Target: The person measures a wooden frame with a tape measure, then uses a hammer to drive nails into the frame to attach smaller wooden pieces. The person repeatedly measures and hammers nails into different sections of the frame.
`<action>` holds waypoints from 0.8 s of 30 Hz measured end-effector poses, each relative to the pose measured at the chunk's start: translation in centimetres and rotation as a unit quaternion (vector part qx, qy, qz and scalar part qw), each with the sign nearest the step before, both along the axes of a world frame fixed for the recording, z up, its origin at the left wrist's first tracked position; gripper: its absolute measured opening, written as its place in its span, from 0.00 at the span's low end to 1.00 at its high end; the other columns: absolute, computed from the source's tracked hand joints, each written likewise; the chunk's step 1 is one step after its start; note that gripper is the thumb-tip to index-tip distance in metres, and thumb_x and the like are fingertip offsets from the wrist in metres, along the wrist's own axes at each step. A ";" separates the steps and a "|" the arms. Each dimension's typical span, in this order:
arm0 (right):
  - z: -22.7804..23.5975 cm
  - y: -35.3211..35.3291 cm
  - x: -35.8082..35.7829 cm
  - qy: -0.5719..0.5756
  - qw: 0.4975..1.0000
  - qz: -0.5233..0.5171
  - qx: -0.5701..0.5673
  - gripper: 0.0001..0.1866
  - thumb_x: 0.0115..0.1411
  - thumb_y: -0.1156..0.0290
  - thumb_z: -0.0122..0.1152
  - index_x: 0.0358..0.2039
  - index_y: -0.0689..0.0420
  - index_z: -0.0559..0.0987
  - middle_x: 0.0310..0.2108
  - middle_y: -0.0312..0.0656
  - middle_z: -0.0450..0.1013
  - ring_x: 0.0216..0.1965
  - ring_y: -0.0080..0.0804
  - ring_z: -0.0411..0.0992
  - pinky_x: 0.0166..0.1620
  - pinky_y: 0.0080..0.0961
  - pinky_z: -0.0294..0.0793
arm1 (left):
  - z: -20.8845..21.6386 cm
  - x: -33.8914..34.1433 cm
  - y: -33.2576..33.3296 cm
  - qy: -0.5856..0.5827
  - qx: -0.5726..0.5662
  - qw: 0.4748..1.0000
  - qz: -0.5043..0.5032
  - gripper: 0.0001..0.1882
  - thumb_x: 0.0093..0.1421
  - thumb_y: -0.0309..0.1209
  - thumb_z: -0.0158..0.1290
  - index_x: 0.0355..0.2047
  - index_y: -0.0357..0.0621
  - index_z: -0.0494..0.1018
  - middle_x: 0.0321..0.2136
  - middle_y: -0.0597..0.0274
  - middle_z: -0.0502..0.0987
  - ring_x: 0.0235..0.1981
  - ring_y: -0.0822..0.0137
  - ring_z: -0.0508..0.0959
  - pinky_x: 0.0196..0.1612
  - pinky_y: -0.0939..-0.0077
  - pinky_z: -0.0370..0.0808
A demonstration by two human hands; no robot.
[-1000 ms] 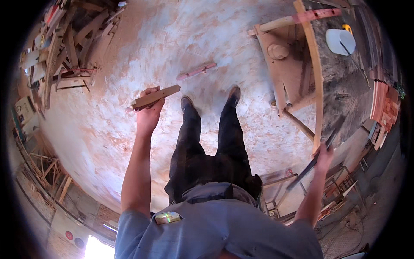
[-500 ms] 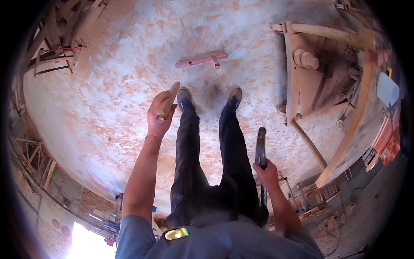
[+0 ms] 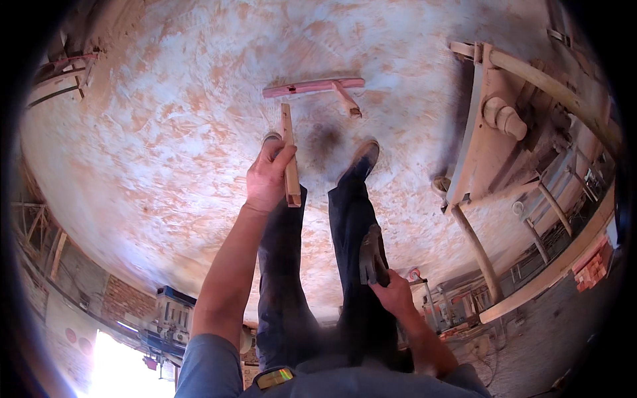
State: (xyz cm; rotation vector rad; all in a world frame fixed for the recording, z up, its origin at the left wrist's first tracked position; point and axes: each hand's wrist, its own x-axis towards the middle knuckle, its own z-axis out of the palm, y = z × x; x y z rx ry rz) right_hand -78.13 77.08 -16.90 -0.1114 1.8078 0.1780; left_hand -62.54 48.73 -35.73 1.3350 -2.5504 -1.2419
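Observation:
My left hand [image 3: 269, 176] is closed round a pale, straight wooden bar [image 3: 289, 159], held upright in view above my left shoe. A small hole shows near its upper end, and its lower end looks notched. My right hand [image 3: 396, 292] grips a dark, hammer-like tool [image 3: 373, 257] in front of my right thigh, its exact kind unclear. On the floor ahead of my feet lies a reddish wooden rail [image 3: 312, 87] with a mortise hole in it. A shorter wooden piece [image 3: 346, 101] touches the rail and slants toward me.
A wooden bench or frame [image 3: 488, 132] with round legs stands at the right, a turned knob-like piece [image 3: 505, 119] on it. Dusty floor [image 3: 166, 132] surrounds my feet. A machine [image 3: 176, 312] stands at the lower left; stacked reddish wood [image 3: 592, 266] lies far right.
My left hand has swung right and turned the wooden bar more upright. My right hand has moved left and down with the tool. The floor pieces appear larger, and my right shoe has shifted.

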 end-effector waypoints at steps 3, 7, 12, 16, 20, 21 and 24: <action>-0.5 -0.7 -0.1 -0.014 0.999 0.034 0.020 0.23 0.51 0.53 0.63 0.37 0.60 0.77 0.32 0.55 0.76 0.38 0.54 0.75 0.41 0.43 0.73 | -1.1 -0.3 0.2 0.008 -0.017 1.000 0.003 0.21 0.45 0.24 0.57 0.42 0.55 0.74 0.42 0.63 0.73 0.38 0.59 0.77 0.34 0.69 0.77; -0.7 -0.5 0.0 -0.026 0.999 0.046 0.009 0.20 0.51 0.55 0.63 0.35 0.59 0.76 0.30 0.55 0.76 0.37 0.56 0.74 0.40 0.44 0.73 | -2.2 -0.7 0.4 0.034 -0.019 0.999 0.016 0.20 0.46 0.24 0.57 0.42 0.54 0.74 0.41 0.63 0.73 0.39 0.59 0.77 0.34 0.69 0.77; -1.1 -0.4 0.1 -0.009 0.998 0.056 0.004 0.17 0.50 0.58 0.63 0.33 0.57 0.76 0.27 0.55 0.75 0.35 0.57 0.73 0.37 0.46 0.73 | -3.9 -0.6 1.3 0.057 0.082 0.989 0.112 0.20 0.48 0.22 0.55 0.43 0.53 0.73 0.42 0.62 0.73 0.40 0.60 0.77 0.35 0.70 0.77; -1.4 0.0 0.1 -0.005 0.998 0.063 0.003 0.16 0.49 0.58 0.63 0.33 0.56 0.75 0.26 0.55 0.74 0.34 0.58 0.73 0.36 0.46 0.72 | -4.5 -0.5 1.1 0.088 0.019 0.990 0.106 0.20 0.51 0.19 0.52 0.45 0.52 0.73 0.44 0.59 0.72 0.41 0.61 0.77 0.37 0.71 0.78; -1.4 -0.2 0.0 -0.009 0.998 0.063 0.005 0.17 0.50 0.57 0.63 0.34 0.56 0.76 0.26 0.55 0.75 0.34 0.57 0.73 0.36 0.46 0.72 | -4.5 -0.4 0.9 0.110 0.054 0.981 0.149 0.21 0.52 0.18 0.52 0.46 0.51 0.71 0.44 0.58 0.72 0.41 0.60 0.77 0.41 0.72 0.77; -1.4 -0.3 0.0 -0.010 0.998 0.062 0.007 0.17 0.50 0.57 0.63 0.34 0.56 0.76 0.26 0.55 0.75 0.34 0.57 0.73 0.36 0.46 0.72 | -4.5 -0.2 0.8 0.110 0.045 0.981 0.152 0.22 0.51 0.18 0.53 0.47 0.50 0.71 0.44 0.58 0.72 0.42 0.60 0.77 0.42 0.72 0.77; -1.3 -0.6 0.0 -0.008 0.997 0.071 0.015 0.18 0.50 0.57 0.63 0.35 0.56 0.76 0.27 0.54 0.75 0.34 0.57 0.74 0.37 0.46 0.72 | -5.3 -0.1 0.3 0.111 -0.043 0.983 0.140 0.23 0.49 0.18 0.58 0.47 0.49 0.70 0.44 0.59 0.73 0.43 0.60 0.77 0.45 0.72 0.75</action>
